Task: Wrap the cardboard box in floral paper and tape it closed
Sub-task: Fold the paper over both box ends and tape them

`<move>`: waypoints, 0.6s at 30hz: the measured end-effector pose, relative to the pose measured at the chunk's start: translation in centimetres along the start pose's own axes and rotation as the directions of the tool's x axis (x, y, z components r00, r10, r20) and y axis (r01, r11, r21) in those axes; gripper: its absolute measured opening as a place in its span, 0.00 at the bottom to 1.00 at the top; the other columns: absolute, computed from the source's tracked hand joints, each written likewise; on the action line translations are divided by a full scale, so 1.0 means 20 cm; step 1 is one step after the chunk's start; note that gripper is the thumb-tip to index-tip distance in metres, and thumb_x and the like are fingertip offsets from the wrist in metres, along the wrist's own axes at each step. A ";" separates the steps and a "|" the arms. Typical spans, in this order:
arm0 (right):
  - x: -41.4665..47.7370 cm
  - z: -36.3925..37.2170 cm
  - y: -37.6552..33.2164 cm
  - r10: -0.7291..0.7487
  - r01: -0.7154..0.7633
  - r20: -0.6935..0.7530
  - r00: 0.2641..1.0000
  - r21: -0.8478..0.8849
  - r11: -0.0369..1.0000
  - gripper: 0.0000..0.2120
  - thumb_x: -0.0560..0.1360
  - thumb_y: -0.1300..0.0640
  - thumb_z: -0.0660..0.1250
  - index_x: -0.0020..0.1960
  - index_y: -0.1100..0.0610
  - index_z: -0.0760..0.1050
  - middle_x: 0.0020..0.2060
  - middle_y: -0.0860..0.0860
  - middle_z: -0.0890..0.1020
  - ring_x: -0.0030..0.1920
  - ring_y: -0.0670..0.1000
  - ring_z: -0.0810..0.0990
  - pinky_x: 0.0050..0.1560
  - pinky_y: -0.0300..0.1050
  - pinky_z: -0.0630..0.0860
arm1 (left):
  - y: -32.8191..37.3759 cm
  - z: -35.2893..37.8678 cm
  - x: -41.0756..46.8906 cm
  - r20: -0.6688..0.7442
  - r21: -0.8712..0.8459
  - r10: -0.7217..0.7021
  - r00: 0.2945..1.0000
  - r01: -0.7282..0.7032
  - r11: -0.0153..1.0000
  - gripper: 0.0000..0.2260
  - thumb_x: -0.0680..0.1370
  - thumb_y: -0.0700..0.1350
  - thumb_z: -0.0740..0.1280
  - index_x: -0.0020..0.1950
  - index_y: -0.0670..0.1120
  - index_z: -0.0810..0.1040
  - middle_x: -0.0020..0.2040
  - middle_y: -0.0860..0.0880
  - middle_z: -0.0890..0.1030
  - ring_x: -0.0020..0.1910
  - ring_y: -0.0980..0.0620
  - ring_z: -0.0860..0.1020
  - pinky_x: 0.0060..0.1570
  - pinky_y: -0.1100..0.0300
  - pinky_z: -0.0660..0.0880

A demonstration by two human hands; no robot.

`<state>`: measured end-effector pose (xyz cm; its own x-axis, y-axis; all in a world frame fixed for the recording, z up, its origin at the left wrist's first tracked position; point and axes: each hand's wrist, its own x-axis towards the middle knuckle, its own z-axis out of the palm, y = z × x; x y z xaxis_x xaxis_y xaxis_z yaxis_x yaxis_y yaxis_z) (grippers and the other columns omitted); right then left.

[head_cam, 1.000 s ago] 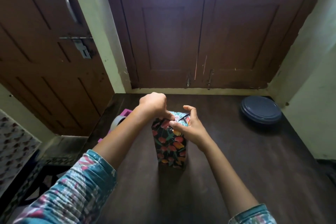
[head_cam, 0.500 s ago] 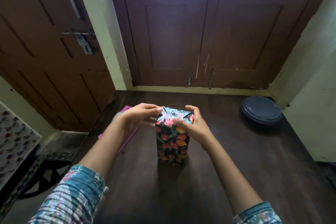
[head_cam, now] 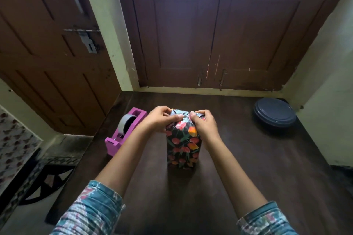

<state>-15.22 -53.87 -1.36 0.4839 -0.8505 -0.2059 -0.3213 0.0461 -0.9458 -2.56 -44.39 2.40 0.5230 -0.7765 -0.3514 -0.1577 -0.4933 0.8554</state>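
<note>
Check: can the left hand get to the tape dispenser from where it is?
Probably yes. The tape dispenser sits just left of the left hand with bare table between, but that hand is pressing the wrapped box top.

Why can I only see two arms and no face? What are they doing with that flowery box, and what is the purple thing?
The camera sits on the person's head and looks down, so you see what they see: their own two arms, never their face. There is no robot here, only bare hands. The left hand and the right hand both press on the top of a box wrapped in floral paper, which stands upright on a dark wooden table. The fingers seem to be holding the folded paper down at the top. The purple thing is a tape dispenser with a roll of tape in it, standing to the left of the box. A round dark blue lid or dish lies far right.
</note>
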 end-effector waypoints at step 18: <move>-0.12 -0.10 0.05 0.251 -0.312 0.343 0.905 0.133 0.941 0.30 0.77 0.34 0.45 0.64 0.52 0.71 0.56 0.52 0.79 0.57 0.53 0.76 0.58 0.53 0.69 | -0.08 -0.02 -0.06 0.217 -0.086 -0.220 0.951 0.243 0.966 0.30 0.73 0.71 0.54 0.60 0.48 0.70 0.56 0.43 0.80 0.56 0.45 0.78 0.62 0.46 0.73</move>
<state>-18.40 -52.78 -1.25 0.6364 -0.5786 -0.5101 -0.3445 0.3785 -0.8591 -2.72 -42.47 1.59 0.3505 -0.7150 -0.6049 0.0464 -0.6318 0.7737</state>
